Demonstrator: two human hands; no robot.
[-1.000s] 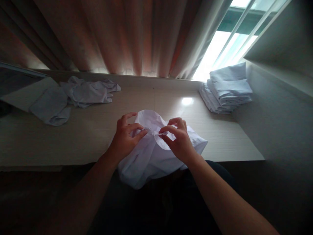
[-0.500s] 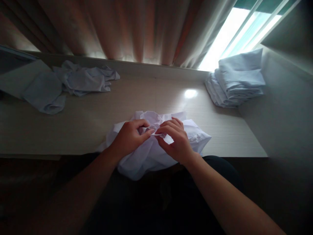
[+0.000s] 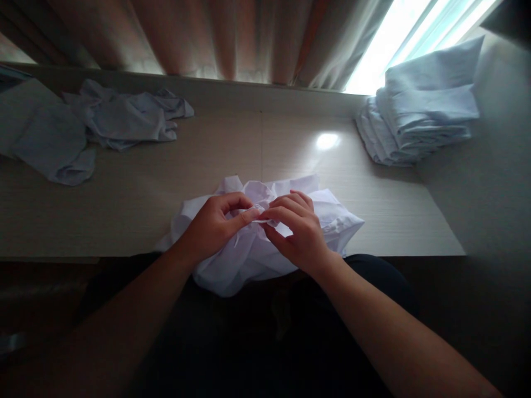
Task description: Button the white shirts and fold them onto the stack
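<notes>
A crumpled white cloth garment lies across the table's front edge and hangs over it toward my lap. My left hand pinches a gathered fold of it between thumb and fingers. Close beside, my right hand grips the same fold, its thumb below and fingers above. The fingertips of both hands nearly meet at the pinched edge. What kind of garment it is cannot be made out, and any small detail at the fold is hidden by my fingers.
On the pale wooden table, a stack of folded white cloth stands at the back right against the wall. Crumpled white cloth and a flatter cloth piece lie at the left. Curtains hang behind.
The view has tipped down a little, so the table and cloths appear shifted. Both hands keep hold of the garment, and their fingertips have drawn slightly closer at the fold.
</notes>
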